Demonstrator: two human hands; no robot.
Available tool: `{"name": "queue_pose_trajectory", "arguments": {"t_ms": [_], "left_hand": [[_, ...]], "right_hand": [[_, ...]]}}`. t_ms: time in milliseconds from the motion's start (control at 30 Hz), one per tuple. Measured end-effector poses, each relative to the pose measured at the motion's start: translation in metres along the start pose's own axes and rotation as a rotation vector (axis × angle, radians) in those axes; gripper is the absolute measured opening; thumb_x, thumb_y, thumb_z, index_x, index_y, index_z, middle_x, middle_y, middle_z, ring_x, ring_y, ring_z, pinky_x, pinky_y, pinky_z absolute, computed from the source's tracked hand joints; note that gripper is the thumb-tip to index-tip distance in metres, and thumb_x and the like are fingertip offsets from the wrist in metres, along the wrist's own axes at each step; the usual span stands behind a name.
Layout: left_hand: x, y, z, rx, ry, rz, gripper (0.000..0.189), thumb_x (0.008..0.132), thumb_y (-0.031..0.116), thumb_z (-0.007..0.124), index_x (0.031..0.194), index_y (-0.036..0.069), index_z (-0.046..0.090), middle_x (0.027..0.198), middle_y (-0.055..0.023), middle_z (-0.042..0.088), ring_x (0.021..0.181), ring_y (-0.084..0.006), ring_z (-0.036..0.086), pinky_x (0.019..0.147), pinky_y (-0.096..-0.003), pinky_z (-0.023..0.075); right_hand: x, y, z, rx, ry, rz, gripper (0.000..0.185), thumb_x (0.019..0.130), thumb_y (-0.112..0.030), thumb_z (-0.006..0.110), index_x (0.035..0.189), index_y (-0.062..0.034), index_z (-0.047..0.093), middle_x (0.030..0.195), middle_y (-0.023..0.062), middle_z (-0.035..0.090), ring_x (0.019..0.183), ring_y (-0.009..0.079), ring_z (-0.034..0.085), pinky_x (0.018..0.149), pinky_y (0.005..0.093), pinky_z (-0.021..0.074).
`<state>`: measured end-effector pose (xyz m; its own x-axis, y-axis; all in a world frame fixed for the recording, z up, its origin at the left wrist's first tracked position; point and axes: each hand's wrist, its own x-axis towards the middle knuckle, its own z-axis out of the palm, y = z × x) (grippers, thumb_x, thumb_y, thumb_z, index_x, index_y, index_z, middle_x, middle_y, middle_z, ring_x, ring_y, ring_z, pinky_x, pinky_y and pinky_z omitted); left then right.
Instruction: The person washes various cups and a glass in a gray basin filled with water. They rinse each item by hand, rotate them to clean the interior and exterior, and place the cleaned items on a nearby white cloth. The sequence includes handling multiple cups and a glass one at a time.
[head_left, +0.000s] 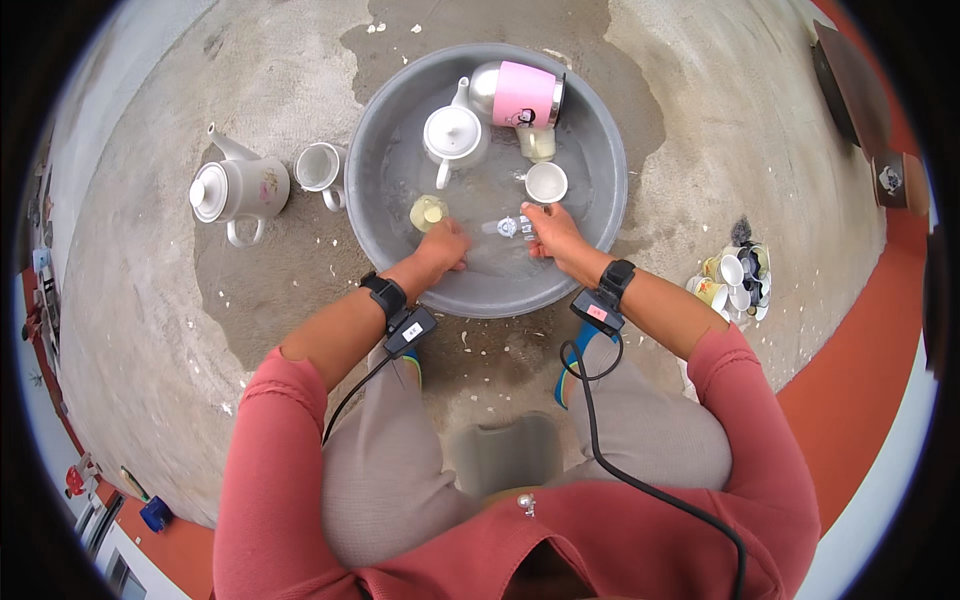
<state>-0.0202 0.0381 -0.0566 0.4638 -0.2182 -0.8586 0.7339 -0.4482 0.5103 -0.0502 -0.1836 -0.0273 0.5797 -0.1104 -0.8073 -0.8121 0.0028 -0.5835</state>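
A large grey plastic basin (360, 232) with shallow water stands before me. My right hand (553, 234) grips a clear drinking glass (508, 226) with a blue printed emblem, tilted on its side low over the basin. My left hand (445, 245) is beside a pale yellow rounded object (427, 213), perhaps a small cup; its curled fingers are partly hidden and blurred. Farther in, the basin holds a white lidded teapot (452, 132), a pink and steel vacuum flask (525, 94) lying on its side, a pale mug (537, 145) and a white cup (546, 182).
Left of the basin, a tall white flowered teapot (251, 187) and a white mug (320, 166) stand on wet concrete (225, 300). Several cups (731, 271) are grouped on the floor at right. A black cable (660, 491) runs from my right wrist; a stool edge (506, 454) shows between my legs.
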Motion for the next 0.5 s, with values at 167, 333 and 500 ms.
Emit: {"name": "queue_pose_trajectory", "arguments": {"t_ms": [167, 333, 500], "left_hand": [[-0.009, 0.009, -0.005, -0.087, -0.102, -0.062, 0.039, 0.092, 0.018, 0.063, 0.128, 0.006, 0.052, 0.101, -0.0071, 0.063, 0.085, -0.0177, 0.063, 0.072, -0.0318, 0.0569], [-0.048, 0.036, -0.012, -0.378, -0.422, 0.125, 0.056, 0.096, 0.035, 0.061, 0.142, 0.009, 0.044, 0.121, -0.0106, 0.058, 0.110, -0.0221, 0.059, 0.092, -0.0399, 0.0524], [-0.083, 0.053, 0.000, 0.240, -0.231, 0.671, 0.081, 0.086, 0.038, 0.073, 0.150, 0.006, 0.036, 0.136, -0.0127, 0.049, 0.124, -0.0270, 0.052, 0.102, -0.0410, 0.0466]], "right_hand": [[0.008, 0.001, 0.007, 0.346, -0.329, 0.285, 0.043, 0.095, -0.051, 0.061, 0.108, -0.0096, 0.054, 0.088, 0.0063, 0.054, 0.066, 0.0205, 0.056, 0.054, 0.0314, 0.0508], [0.012, -0.006, -0.010, 0.445, -0.695, 0.378, 0.050, 0.097, -0.057, 0.047, 0.114, -0.0111, 0.056, 0.092, 0.0101, 0.059, 0.060, 0.0162, 0.049, 0.045, 0.0254, 0.0351], [0.008, -0.017, -0.020, 0.513, -0.861, 0.369, 0.055, 0.096, -0.058, 0.041, 0.113, -0.0098, 0.061, 0.090, 0.0112, 0.061, 0.051, 0.0123, 0.042, 0.039, 0.0242, 0.0302]]}}
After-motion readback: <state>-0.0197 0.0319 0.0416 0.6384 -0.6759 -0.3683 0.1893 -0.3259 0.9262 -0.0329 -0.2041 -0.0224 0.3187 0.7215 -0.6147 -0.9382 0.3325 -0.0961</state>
